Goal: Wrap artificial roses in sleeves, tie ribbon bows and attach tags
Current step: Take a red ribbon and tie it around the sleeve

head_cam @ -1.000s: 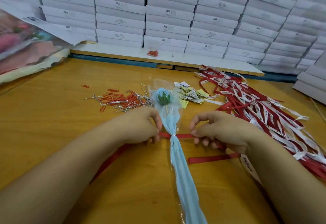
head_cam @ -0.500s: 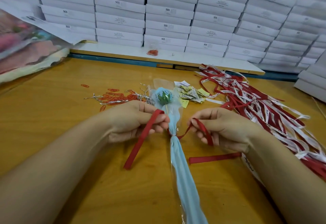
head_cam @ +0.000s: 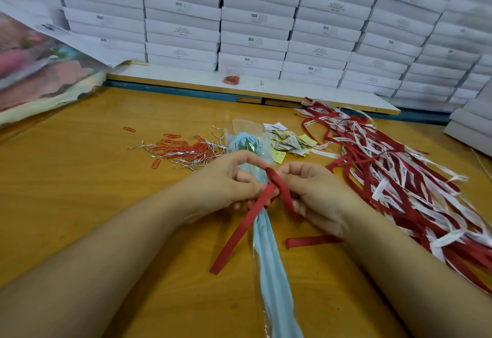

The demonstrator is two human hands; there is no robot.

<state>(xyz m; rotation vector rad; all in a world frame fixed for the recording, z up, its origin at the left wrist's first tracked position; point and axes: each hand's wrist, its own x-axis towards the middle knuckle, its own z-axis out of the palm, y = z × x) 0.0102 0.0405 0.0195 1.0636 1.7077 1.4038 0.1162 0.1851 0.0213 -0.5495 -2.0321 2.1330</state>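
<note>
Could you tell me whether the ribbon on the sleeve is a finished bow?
Not yet: ribbon only crossed between left hand and right hand, ends loose.

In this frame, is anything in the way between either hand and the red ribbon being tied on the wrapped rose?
Nothing visible. The left hand and the right hand both hold the red ribbon at the gathered neck of the blue sleeve. The paper clips and tags lie farther back, apart.

- My only view rides on the head, facing forward and down, close above the fingers (head_cam: 237, 157).
- Beyond the fingers I see stacked white boxes (head_cam: 255, 18).
</note>
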